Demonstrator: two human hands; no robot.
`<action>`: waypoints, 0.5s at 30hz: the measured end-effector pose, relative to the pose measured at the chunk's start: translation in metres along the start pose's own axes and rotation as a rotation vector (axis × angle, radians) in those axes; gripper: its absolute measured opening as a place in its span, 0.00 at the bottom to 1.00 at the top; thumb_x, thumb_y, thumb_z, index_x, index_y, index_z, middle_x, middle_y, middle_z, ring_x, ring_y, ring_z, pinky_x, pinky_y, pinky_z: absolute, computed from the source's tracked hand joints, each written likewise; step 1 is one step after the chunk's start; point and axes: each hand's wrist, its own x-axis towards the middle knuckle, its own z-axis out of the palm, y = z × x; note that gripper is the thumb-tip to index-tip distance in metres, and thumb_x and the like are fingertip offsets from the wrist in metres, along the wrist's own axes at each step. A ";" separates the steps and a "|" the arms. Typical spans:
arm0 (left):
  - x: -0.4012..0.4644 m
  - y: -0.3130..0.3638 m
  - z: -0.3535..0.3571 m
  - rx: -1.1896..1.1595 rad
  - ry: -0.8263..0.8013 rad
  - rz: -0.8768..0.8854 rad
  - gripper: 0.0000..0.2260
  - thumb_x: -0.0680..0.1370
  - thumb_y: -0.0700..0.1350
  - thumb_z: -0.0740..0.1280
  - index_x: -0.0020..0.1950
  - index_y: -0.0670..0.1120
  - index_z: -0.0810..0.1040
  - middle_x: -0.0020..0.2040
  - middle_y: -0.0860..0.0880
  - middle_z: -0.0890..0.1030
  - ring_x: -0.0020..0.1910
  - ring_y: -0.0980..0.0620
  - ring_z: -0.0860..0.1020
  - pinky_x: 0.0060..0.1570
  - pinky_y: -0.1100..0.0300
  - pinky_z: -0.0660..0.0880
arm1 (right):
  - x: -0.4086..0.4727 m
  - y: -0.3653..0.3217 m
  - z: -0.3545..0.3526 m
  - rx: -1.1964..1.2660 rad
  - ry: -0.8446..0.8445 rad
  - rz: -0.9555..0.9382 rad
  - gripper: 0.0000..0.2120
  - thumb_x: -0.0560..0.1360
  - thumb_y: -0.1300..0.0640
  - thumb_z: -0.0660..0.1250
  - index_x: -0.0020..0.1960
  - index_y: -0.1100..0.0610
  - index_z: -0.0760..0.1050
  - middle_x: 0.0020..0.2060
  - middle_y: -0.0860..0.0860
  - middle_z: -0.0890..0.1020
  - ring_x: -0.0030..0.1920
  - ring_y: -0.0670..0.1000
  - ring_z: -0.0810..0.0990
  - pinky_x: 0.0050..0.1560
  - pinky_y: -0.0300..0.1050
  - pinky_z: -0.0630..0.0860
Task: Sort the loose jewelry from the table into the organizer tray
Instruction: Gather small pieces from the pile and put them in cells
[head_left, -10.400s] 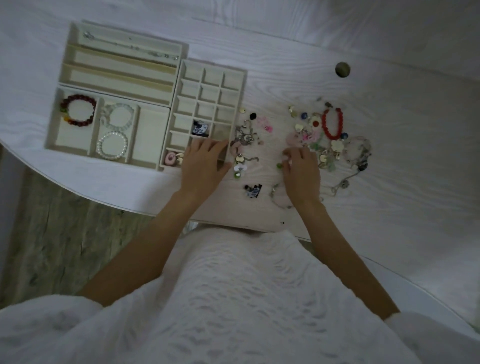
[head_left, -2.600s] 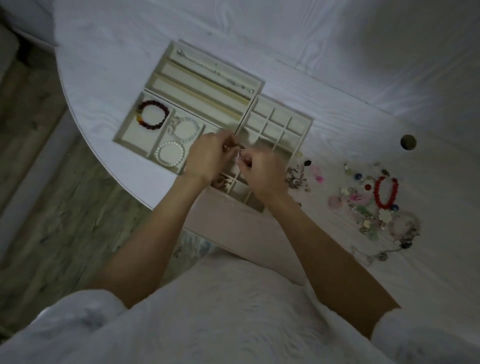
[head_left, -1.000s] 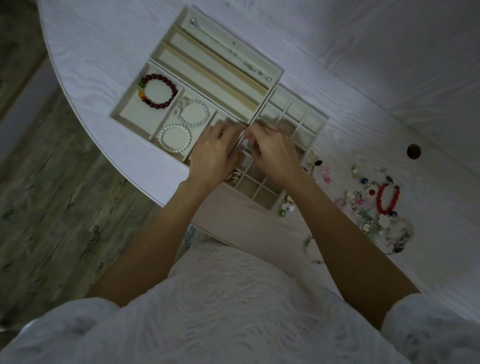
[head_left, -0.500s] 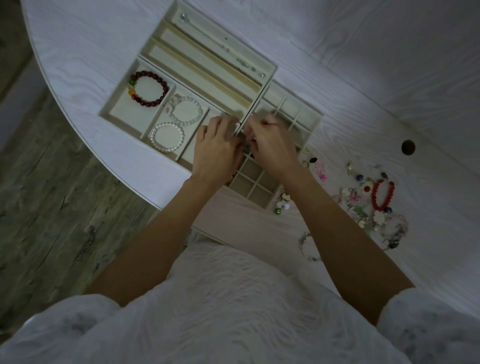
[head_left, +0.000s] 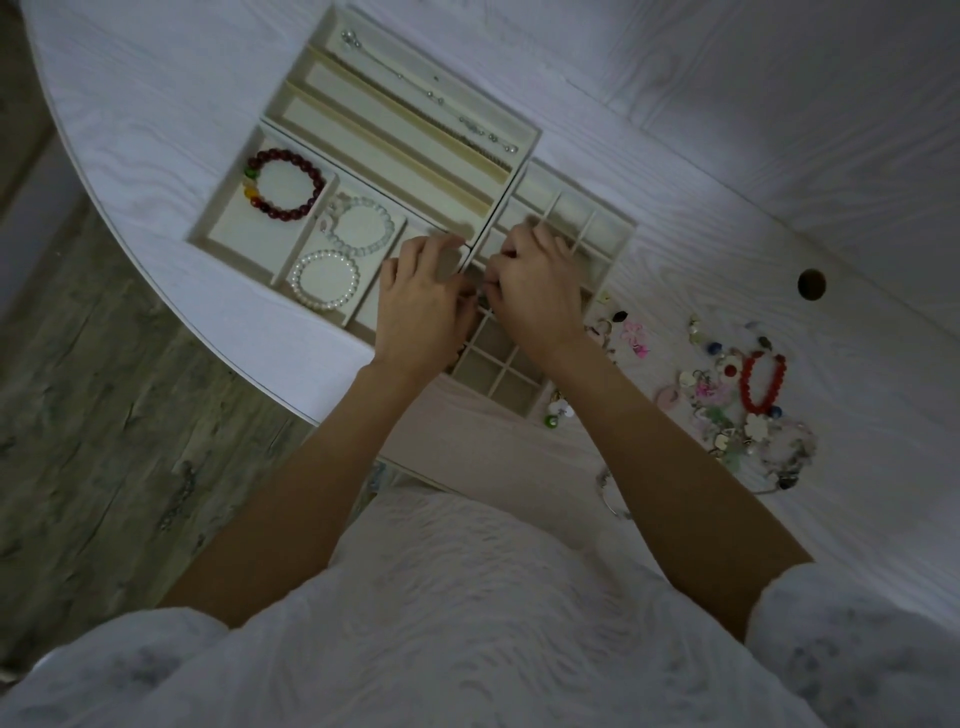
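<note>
The cream organizer tray lies on the white table, with long slots, bracelet bays and a grid of small cells. A dark red bracelet and two pearl bracelets sit in the bays, and a thin chain lies in the top slot. My left hand and my right hand meet over the grid, fingertips pinched together on a small piece of jewelry that is mostly hidden between them. Loose jewelry, including a red bead bracelet, lies in a heap at the right.
A round cable hole is in the table to the right. Small charms and a thin bangle lie near the table's front edge by my right forearm. The wooden floor shows at the left.
Both hands have left the loose pile and come together over the grid cells. In the last second they stay there, fingertips pinched together, while the view shifts slightly.
</note>
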 end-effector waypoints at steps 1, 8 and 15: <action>0.000 0.000 0.000 0.001 0.000 -0.007 0.10 0.73 0.48 0.63 0.41 0.49 0.84 0.63 0.46 0.76 0.61 0.45 0.67 0.54 0.50 0.65 | -0.001 -0.002 0.001 -0.003 0.032 0.003 0.03 0.67 0.60 0.72 0.38 0.60 0.82 0.41 0.57 0.80 0.46 0.58 0.77 0.45 0.49 0.74; -0.007 -0.001 -0.002 0.073 -0.005 -0.007 0.07 0.73 0.47 0.66 0.45 0.50 0.84 0.63 0.47 0.75 0.60 0.45 0.68 0.54 0.51 0.63 | 0.006 -0.005 0.008 0.108 0.102 -0.075 0.03 0.65 0.66 0.71 0.38 0.61 0.78 0.38 0.56 0.78 0.40 0.57 0.76 0.36 0.47 0.75; -0.006 -0.003 -0.003 0.077 -0.009 0.008 0.07 0.75 0.49 0.66 0.45 0.52 0.84 0.63 0.47 0.75 0.60 0.45 0.67 0.53 0.51 0.63 | 0.007 0.020 -0.002 0.077 -0.041 -0.306 0.08 0.74 0.57 0.65 0.44 0.61 0.79 0.45 0.56 0.77 0.48 0.57 0.75 0.43 0.46 0.74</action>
